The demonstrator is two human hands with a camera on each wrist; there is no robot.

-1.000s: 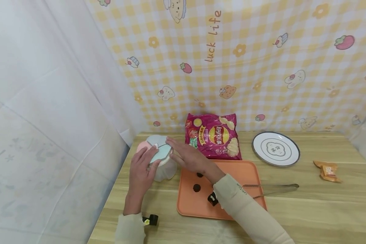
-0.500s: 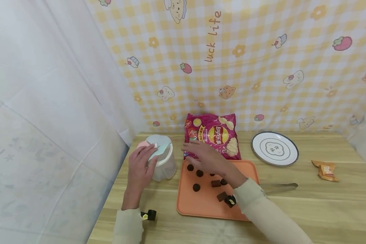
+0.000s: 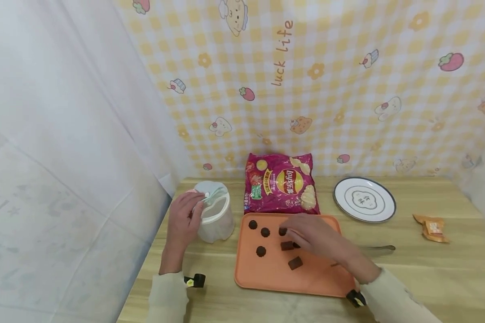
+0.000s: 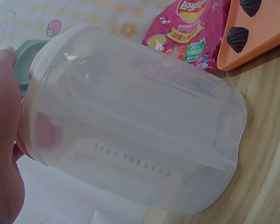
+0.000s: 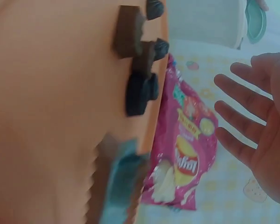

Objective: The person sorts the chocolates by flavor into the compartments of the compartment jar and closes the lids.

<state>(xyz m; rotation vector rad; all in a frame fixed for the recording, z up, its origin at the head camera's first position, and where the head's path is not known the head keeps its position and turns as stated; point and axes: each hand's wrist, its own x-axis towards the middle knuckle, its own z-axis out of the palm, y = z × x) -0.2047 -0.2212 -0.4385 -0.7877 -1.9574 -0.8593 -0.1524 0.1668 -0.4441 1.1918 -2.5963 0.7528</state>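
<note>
My left hand grips the edge of a lid with pink and pale blue-green sections, on a clear plastic canister. One section stands tilted up near my thumb, and part of the canister's mouth shows open. In the left wrist view the canister has printed measuring marks, and I see no contents in it. My right hand hovers over the orange tray. Its fingers are extended and spread in the right wrist view, holding nothing. Near it on the tray are round fluted chocolates and rectangular chocolate pieces.
A magenta bag of Lay's chips lies behind the tray. Metal tongs reach past the tray's right side, partly hidden by my right arm. Farther right are a white plate with a dark rim and an orange-wrapped snack.
My right hand has left the lid and moved right, over the tray. The lid section has tilted up, exposing more of the canister's mouth. My left hand has stayed at the lid.
</note>
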